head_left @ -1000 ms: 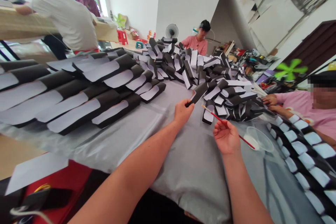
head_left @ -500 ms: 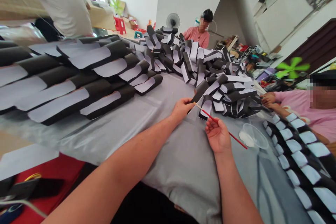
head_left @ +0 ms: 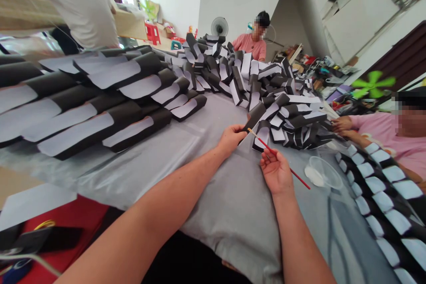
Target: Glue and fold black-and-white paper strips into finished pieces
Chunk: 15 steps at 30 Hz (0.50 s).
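My left hand (head_left: 232, 140) pinches the near end of a folded black-and-white paper piece (head_left: 254, 116), which slants away toward the pile. Between the fingers of my right hand (head_left: 277, 170) is a thin paintbrush (head_left: 264, 143) with a red handle and pale bristles. The bristle tip is at the paper piece, close by my left fingertips; whether it touches cannot be made out. Just beyond the brush lies another folded piece (head_left: 261, 136). A clear plastic bowl (head_left: 333, 176) with white stuff in it sits to the right of my right hand.
Many loose folded pieces (head_left: 239, 73) are heaped across the table's far side. Stacked rows (head_left: 89, 128) lie at left, more rows (head_left: 382, 199) at right. One co-worker (head_left: 376, 133) sits at right, another (head_left: 251, 46) behind the heap. Grey cloth (head_left: 186, 142) covers the table.
The brush tip has shifted very slightly along the paper piece beside my left fingers. Both hands keep their grips, and the view has barely moved.
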Tool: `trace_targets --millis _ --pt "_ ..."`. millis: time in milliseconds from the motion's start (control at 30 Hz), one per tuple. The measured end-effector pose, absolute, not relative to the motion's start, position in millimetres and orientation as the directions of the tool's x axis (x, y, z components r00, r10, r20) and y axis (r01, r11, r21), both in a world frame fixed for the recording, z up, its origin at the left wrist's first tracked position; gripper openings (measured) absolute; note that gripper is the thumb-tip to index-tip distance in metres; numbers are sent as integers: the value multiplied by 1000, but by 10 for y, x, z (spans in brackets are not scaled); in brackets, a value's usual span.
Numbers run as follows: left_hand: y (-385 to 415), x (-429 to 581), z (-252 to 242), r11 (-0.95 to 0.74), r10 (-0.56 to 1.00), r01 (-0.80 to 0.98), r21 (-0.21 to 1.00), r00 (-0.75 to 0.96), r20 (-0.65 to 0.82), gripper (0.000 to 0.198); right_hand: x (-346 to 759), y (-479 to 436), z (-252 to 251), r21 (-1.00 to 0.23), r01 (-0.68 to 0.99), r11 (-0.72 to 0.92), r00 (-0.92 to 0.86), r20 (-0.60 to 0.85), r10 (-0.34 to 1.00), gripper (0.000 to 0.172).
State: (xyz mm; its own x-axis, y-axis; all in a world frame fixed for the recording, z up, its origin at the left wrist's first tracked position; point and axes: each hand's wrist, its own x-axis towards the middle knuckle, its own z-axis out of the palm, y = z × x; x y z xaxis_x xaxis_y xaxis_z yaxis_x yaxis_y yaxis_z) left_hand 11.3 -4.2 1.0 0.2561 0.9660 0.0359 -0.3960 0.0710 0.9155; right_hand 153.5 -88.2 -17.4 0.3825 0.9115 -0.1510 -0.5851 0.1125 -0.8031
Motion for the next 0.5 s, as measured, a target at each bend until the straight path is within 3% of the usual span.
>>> trace_targets --millis 500 --pt "-55 111 31 79 967 -421 904 254 33 12 1580 -882 -220 -791 -596 138 367 -116 923 5"
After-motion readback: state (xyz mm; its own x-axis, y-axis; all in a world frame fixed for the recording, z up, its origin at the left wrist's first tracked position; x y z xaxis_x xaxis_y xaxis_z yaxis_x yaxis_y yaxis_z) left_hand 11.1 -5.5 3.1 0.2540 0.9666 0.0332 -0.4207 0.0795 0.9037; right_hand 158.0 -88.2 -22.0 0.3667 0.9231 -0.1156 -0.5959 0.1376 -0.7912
